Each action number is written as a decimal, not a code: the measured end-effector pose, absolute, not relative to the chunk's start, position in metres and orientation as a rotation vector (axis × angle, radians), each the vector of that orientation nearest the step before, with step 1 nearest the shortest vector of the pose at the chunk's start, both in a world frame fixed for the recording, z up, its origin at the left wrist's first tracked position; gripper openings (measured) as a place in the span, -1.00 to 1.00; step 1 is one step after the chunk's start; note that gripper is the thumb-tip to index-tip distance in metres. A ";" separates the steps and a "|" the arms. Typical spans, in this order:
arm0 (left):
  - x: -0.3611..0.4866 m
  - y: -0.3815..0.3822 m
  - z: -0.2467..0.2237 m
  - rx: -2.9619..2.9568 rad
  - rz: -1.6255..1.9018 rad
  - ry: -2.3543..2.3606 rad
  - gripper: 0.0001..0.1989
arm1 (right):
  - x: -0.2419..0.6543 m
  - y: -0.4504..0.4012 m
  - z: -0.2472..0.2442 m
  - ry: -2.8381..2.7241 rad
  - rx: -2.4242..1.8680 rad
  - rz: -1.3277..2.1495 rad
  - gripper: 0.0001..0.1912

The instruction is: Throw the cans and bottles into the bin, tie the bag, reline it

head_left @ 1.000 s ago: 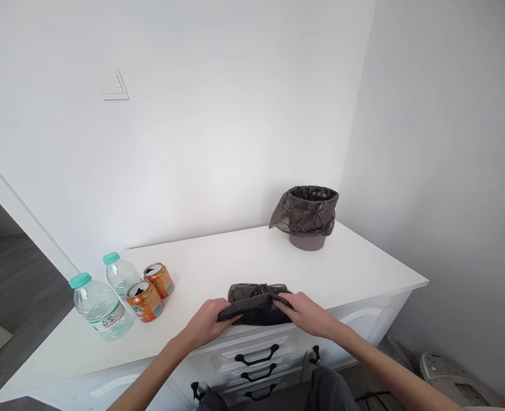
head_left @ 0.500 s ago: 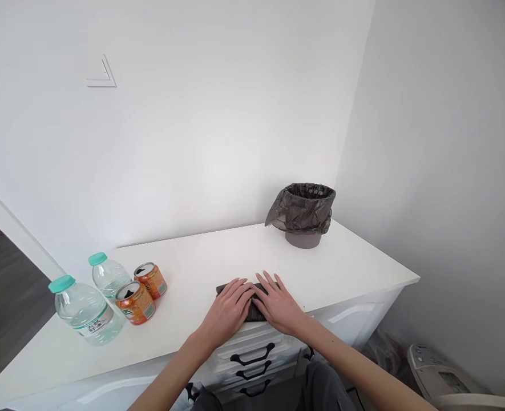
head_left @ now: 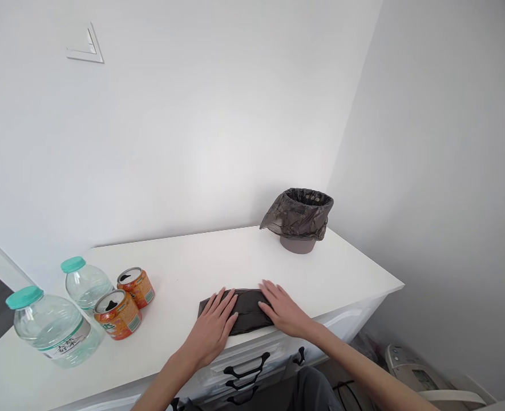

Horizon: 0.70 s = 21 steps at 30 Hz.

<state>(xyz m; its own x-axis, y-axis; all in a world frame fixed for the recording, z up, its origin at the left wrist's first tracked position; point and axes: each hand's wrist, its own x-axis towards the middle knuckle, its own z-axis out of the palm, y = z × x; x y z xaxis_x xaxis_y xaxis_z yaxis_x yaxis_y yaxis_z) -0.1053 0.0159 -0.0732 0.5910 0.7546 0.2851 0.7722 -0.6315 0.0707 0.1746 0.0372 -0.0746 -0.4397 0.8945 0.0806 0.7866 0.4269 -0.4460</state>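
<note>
A: Nearest, lower middle of the frame?
B: Left hand (head_left: 211, 328), palm down, fingers spread over the left end of a folded black bag (head_left: 249, 311). Right hand (head_left: 284, 311) flat on its right end, thumb apart from the fingers; fingertips slightly blurred.

A: Look of the bag?
B: Thin dark plastic, a low, wide strip lying along the front edge of the white countertop (head_left: 188, 262). Faint sheen, shallow creases running lengthwise. Both ends partly hidden by the hands; number of layers cannot be told.

A: Changes, near to far?
B: A second ago the hands pinched a raised fold, with a puffy part behind it. Half a second ago they lay together over the middle, covering most of the bag. Now they are apart, the middle bared and flatter.

A: Beyond?
B: Lower left: two orange cans (head_left: 118, 315), openings upward, beside two clear bottles (head_left: 57, 331) with teal caps. All four sit further left in the frame than before, as the view has shifted.

A: Farthest?
B: Right of centre, near the wall: a bin (head_left: 298, 245), a dark liner (head_left: 297, 220) folded over its rim, flaring leftward. Upright, as earlier.
</note>
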 end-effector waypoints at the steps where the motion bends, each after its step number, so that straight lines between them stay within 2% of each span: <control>1: -0.111 0.013 -0.073 -2.750 -0.464 -1.350 -0.44 | 0.179 0.039 -0.073 -2.309 -1.525 0.527 -0.36; 3: -0.124 0.006 -0.073 -2.712 -0.543 -1.444 -0.46 | 0.186 0.041 -0.069 -2.179 -1.627 0.562 -0.44; 6: -0.139 -0.002 -0.074 -2.597 -0.696 -1.660 -0.53 | 0.186 0.038 -0.064 -2.093 -1.594 0.644 -0.72; 9: -0.143 -0.004 -0.073 -2.509 -0.837 -1.848 -0.57 | 0.182 0.037 -0.058 -2.050 -1.488 0.769 -0.84; 14: -0.137 -0.004 -0.068 -2.469 -0.969 -1.978 -0.59 | 0.225 0.068 -0.049 -1.952 -1.550 0.921 -0.77; 21: -0.133 -0.001 -0.065 -2.414 -0.961 -2.053 -0.62 | 0.388 0.131 -0.021 -1.778 -1.998 0.621 -0.69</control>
